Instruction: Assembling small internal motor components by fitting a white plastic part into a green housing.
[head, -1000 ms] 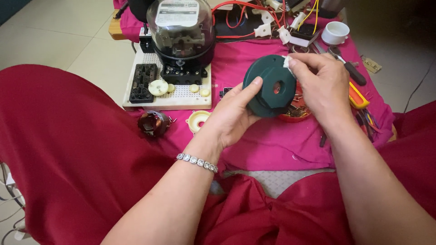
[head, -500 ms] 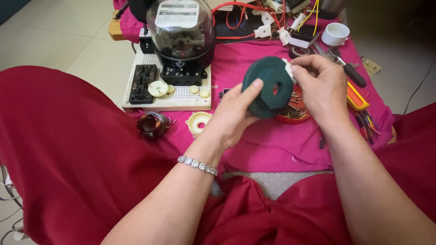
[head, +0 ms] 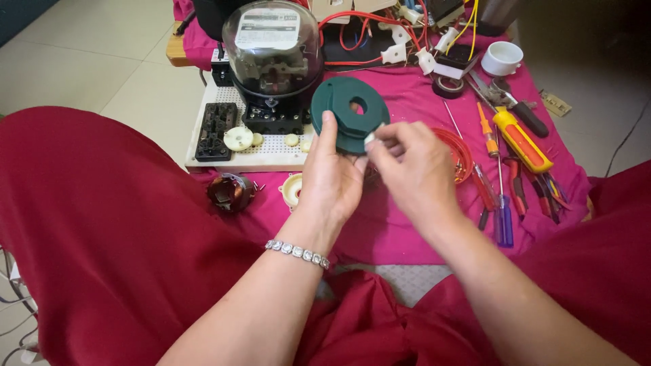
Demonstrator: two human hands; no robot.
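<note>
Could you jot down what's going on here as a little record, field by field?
Left hand: holds up a dark green disc with a centre hole
Right hand: pinches a small white piece at the disc's edge
Behind: glass-domed meter on a white board
Right side: screwdrivers on pink cloth
Wrist: bracelet

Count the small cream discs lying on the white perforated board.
4, in a row along the white board in front of the meter: large disc, then small discs. The left hand may hide more.
</note>
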